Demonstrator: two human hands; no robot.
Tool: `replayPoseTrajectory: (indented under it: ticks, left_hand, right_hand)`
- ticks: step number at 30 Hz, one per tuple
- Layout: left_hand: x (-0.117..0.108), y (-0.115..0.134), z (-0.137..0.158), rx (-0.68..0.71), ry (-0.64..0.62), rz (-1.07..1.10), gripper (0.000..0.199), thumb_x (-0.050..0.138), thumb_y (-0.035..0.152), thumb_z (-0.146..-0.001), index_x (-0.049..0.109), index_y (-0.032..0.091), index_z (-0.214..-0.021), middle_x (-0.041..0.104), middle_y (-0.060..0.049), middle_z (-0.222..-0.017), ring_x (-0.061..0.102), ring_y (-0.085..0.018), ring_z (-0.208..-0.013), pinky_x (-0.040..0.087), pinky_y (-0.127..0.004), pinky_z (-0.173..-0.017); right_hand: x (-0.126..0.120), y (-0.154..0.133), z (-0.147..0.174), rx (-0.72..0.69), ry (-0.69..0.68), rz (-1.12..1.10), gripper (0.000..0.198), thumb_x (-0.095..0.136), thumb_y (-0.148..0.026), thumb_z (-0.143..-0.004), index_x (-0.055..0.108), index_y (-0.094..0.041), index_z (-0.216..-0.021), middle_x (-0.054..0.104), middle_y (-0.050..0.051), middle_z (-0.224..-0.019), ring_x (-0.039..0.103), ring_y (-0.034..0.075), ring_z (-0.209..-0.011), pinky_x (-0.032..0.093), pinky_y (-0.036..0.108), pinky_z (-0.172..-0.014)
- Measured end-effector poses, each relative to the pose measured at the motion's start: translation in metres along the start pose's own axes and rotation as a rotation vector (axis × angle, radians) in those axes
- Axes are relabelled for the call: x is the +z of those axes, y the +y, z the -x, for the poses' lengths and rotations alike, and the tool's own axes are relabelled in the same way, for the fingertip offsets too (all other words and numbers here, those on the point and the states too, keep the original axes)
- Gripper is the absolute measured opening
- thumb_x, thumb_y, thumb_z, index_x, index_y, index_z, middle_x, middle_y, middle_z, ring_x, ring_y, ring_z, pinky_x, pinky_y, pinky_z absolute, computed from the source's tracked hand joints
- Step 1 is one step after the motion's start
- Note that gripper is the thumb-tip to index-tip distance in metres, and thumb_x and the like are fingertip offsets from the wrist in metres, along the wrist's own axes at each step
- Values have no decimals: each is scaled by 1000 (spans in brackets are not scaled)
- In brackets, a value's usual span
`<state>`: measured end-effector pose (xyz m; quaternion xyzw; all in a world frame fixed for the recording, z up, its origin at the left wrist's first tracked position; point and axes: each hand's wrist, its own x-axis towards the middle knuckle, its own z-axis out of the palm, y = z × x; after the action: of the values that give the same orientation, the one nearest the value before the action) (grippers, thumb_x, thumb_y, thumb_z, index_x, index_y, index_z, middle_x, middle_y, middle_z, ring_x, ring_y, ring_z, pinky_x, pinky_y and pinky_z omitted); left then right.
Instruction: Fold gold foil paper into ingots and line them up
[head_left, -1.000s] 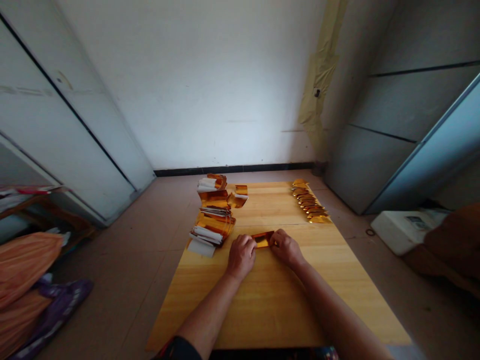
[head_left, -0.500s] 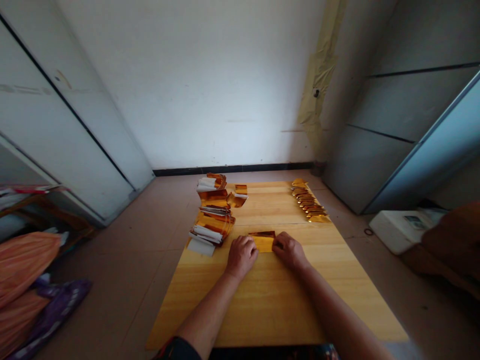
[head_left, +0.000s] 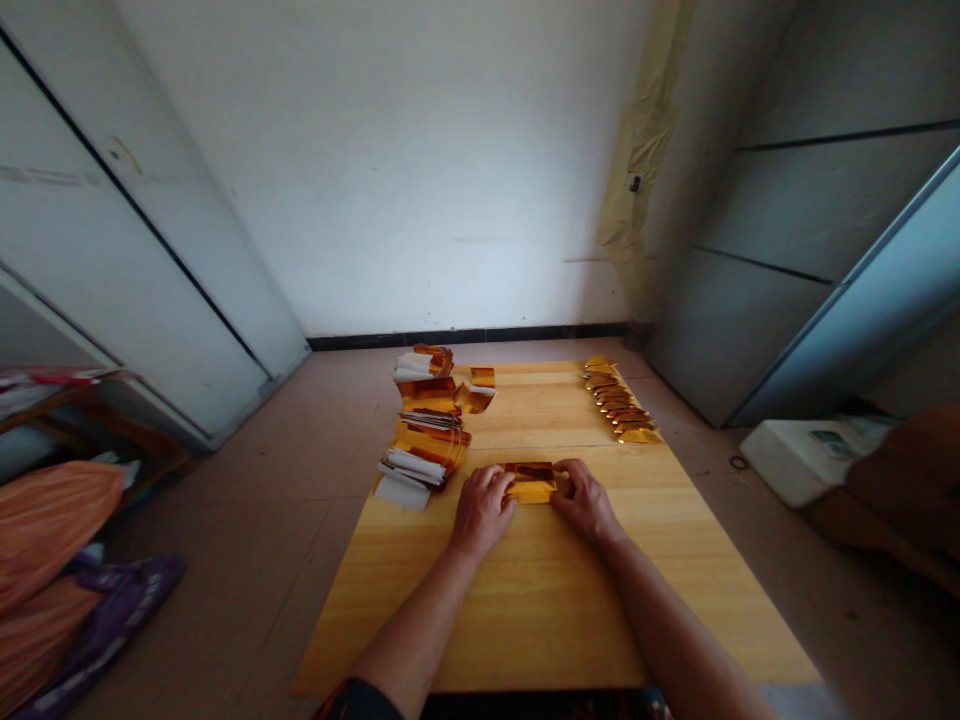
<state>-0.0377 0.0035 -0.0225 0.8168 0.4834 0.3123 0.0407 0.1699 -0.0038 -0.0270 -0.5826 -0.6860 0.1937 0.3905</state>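
Note:
A sheet of shiny gold foil paper (head_left: 531, 492) lies between my hands near the middle of the wooden table (head_left: 555, 600). Its far part is dark and reflective, and its near part is a bright folded strip. My left hand (head_left: 485, 503) pinches the left end with curled fingers. At the right end, my right hand (head_left: 587, 500) holds the paper between thumb and fingers. Loose stacks of gold paper (head_left: 427, 440) with white backs spread along the table's left side. Folded gold paper pieces (head_left: 619, 405) stand in an overlapping row at the far right edge.
Beyond the table is a white wall (head_left: 450, 180) with a black skirting. Grey cabinets (head_left: 795, 200) stand at the right and a white cabinet (head_left: 135, 200) at the left. A white box (head_left: 787, 460) sits on the floor at right, orange and purple bags (head_left: 60, 540) at left.
The paper's near strip has become narrower and more of its dark far part shows. My right hand has shifted slightly right, its fingers lifting at the paper's end.

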Motion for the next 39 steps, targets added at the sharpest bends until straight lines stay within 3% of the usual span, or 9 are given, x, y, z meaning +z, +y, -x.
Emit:
replayPoseTrajectory:
  ticks: [7, 11, 17, 23, 27, 32, 39]
  left_hand:
    - [0, 1, 0, -39, 44, 10, 56, 63, 13, -71, 46, 22, -124, 51, -10, -122, 47, -25, -115, 43, -43, -97]
    - [-1, 2, -1, -46, 49, 18, 64, 63, 11, -70, 41, 22, -129, 49, -11, -127, 45, -26, -119, 42, -44, -98]
    - [-2, 2, -1, -34, 31, 8, 49, 63, 12, -70, 49, 20, -116, 56, -9, -113, 51, -25, -109, 44, -41, -94]
    - [-3, 2, 0, -54, -50, -59, 44, 61, 14, -73, 50, 21, -115, 61, -7, -104, 55, -24, -99, 43, -40, -87]
    - [-4, 2, -1, -48, -74, -86, 45, 63, 16, -73, 50, 20, -116, 63, -6, -99, 56, -23, -94, 42, -38, -82]
    - [-4, 1, -2, -46, -84, -83, 43, 63, 16, -74, 52, 20, -115, 63, -6, -99, 55, -23, -94, 41, -37, -82]
    - [-5, 0, -1, -10, -109, -81, 22, 63, 14, -73, 62, 22, -94, 62, -5, -92, 53, -22, -92, 40, -35, -79]
  right_hand:
    - [2, 3, 1, 10, -11, -2, 41, 53, -21, -67, 52, -20, -107, 58, 4, -96, 54, 13, -69, 45, 24, -60]
    - [4, 6, 0, -7, -2, 12, 34, 53, -20, -65, 53, -20, -99, 58, 3, -90, 53, 13, -67, 43, 22, -57]
    - [3, 2, -1, -38, 9, 28, 17, 51, -16, -67, 53, -20, -83, 53, 0, -80, 50, 11, -62, 42, 21, -57]
    - [-1, -5, -3, -53, -107, 131, 36, 53, -14, -70, 59, -21, -104, 59, 4, -97, 58, 15, -83, 46, 24, -74]
    - [-3, -8, -7, -22, -185, 219, 32, 53, -12, -69, 63, -21, -98, 58, 4, -97, 57, 14, -80, 45, 22, -72]
    - [-5, -9, -7, -33, -170, 226, 35, 54, -10, -68, 63, -23, -99, 54, 4, -107, 57, 12, -78, 45, 21, -68]
    - [-3, -8, -3, -97, -132, 250, 31, 44, -2, -71, 64, -22, -83, 56, 4, -99, 56, 11, -76, 44, 20, -67]
